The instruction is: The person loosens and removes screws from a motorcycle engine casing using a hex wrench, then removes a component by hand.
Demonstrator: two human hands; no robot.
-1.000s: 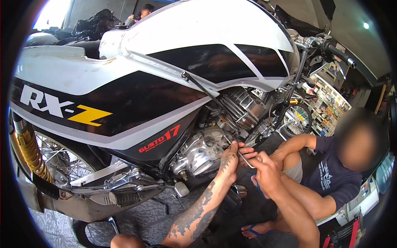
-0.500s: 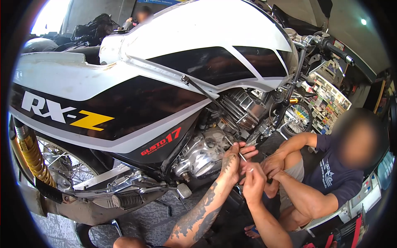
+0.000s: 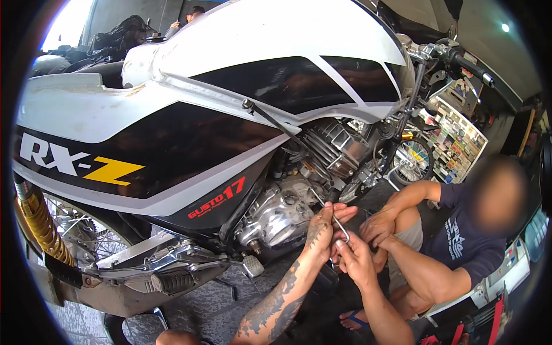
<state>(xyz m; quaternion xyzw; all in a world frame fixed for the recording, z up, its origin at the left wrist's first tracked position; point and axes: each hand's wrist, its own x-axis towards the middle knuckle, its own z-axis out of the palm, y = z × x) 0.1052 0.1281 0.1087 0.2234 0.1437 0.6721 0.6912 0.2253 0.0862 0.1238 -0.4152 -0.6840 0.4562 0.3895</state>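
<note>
My tattooed left hand (image 3: 322, 227) is in front of the motorcycle's silver engine cover (image 3: 276, 215). Its thumb presses a thin metal rod (image 3: 339, 221) against the fingers, whose tips stretch out to the right. The rod looks like a hex key; its near end bends round, and its far end points up towards the engine. Just below, my right hand (image 3: 356, 260) is closed in a pinch at the bent end. I cannot tell whether the far tip touches the engine.
The white and black motorcycle (image 3: 253, 26) fills the left and middle. A person (image 3: 460, 241) in a dark shirt sits close on the right, arms crossed over the knees. A foot peg (image 3: 253, 265) sticks out below the engine. Shelves (image 3: 460, 123) with goods stand behind.
My right hand has shifted slightly and its fingers are now less blurred. More of the rod and its bent end shows. The motorcycle sits a little further left in view.
</note>
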